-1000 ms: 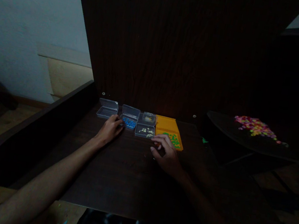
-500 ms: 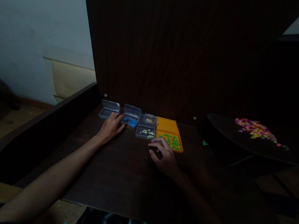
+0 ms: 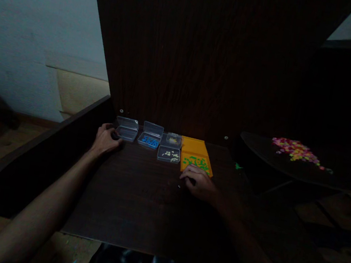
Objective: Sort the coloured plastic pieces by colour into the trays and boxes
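My left hand [image 3: 106, 138] is at the left end of the row, beside the leftmost clear box [image 3: 127, 133], its curved fingers and thumb apart. Whether it touches the box I cannot tell. My right hand [image 3: 199, 183] rests at the front edge of the yellow box [image 3: 194, 145], which holds small green pieces [image 3: 196, 162]. Its fingers are bent together in a pinch; anything between them is too small to make out. A tiny pale piece [image 3: 179, 186] lies on the table just left of it. Blue pieces [image 3: 150, 141] fill part of a clear box, and pale pieces [image 3: 171, 154] lie in another.
A dark board [image 3: 180, 60] stands upright behind the boxes. A raised side panel [image 3: 39, 158] bounds the table [image 3: 129, 204] on the left. Bright mixed pieces [image 3: 298, 150] are heaped on a shelf [image 3: 258, 156] at the right.
My left hand has moved left from the box of blue pieces to the leftmost box. My right hand has shifted slightly right, its fingers drawn closer together.
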`<state>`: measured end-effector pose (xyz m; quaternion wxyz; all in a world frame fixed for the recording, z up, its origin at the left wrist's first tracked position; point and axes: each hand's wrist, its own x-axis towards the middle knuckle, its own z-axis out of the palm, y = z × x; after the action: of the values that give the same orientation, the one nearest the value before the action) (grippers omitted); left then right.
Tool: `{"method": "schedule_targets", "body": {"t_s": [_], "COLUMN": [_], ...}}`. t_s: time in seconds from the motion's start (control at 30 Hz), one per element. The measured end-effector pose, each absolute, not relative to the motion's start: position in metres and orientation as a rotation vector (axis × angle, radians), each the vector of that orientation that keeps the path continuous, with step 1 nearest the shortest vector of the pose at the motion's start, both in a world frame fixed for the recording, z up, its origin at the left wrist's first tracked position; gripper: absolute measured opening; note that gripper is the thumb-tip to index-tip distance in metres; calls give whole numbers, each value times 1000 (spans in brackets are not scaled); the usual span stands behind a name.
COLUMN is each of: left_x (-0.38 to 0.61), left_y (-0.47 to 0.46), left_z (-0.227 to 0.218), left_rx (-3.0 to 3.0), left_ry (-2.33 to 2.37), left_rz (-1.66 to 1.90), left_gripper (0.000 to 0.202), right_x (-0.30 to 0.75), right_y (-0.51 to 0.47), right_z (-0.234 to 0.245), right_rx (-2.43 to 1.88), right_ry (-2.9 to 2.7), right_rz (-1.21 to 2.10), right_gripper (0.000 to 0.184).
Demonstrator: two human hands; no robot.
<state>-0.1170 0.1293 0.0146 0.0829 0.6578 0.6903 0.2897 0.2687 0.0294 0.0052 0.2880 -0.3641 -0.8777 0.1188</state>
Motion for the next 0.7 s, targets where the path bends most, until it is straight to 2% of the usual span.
{"method": "schedule_targets", "body": {"t_s": [0.13, 0.3, 0.4, 0.57, 0.7], "left_x": [-120, -124, -127, -130, -128], "left_y": [129, 132, 134, 135, 133], "left_z": [19, 19, 17, 15, 17], "left_rx": [1930, 1929, 1930, 1895, 1816], "left_ry": [1997, 1924, 1929, 1946, 1966], "left_rz": [870, 834, 824, 913, 1146], "left_gripper": [17, 19, 29, 59, 66], "right_x": [279, 281, 281, 282, 281], "right_y": [25, 22, 22, 24, 25], "right_z": [14, 22, 24, 27, 28], "right_rx": [-1126, -1136, -1139, -1188, -1224], "right_ry": [-2467, -2527, -2546, -2536, -2521], "right_rz": [450, 583, 651, 742, 794], "right_gripper": [29, 33, 35, 25, 18]}}
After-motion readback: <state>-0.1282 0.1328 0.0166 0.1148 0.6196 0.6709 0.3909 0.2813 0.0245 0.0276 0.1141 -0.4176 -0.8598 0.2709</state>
